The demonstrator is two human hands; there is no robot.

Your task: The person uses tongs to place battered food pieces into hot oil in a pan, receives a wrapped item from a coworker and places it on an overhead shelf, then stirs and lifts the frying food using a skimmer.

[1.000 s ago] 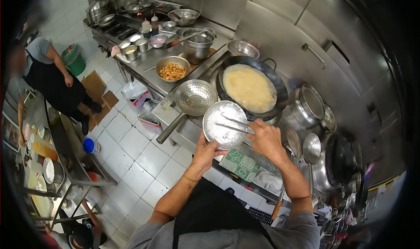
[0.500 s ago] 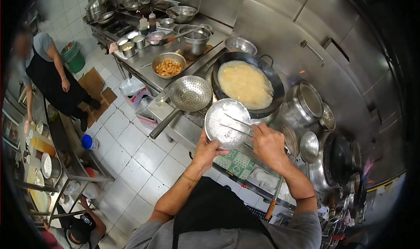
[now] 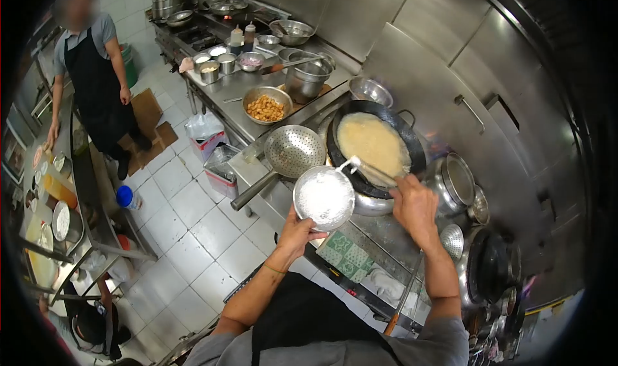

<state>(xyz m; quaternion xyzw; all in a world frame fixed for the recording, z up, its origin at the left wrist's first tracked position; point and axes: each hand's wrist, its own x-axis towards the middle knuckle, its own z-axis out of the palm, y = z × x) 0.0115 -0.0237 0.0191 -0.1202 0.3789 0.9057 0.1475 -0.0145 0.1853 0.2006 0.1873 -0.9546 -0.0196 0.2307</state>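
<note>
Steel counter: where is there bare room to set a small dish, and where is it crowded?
Bare: counter between the metal cups and the bowl of browned pieces; a narrow corner left of the strainer. Crowded: around the wok, with the strainer and powder bowl close by.

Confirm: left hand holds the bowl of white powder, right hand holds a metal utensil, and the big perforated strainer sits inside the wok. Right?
Not quite: the big perforated strainer sits outside the wok, beside it, as the head view shows. The rest stands: left hand holds the bowl of white powder, right hand a metal utensil.
</note>
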